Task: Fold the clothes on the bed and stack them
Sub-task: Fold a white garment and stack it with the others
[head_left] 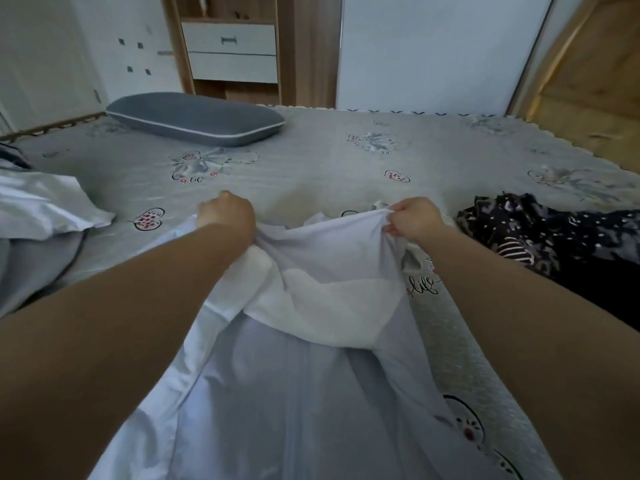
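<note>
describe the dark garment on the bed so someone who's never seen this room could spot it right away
Start at the grey printed bed cover. Look to its right edge, past the right hand: the crumpled dark garment lies there. It is black with pale speckles, unlike the white garment being held or the grey pillow.

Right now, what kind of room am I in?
Most likely a bedroom. You are at a bed with a grey patterned cover, a grey pillow lies at its far side, and a wooden wardrobe unit with white drawers stands against the wall behind.
</note>
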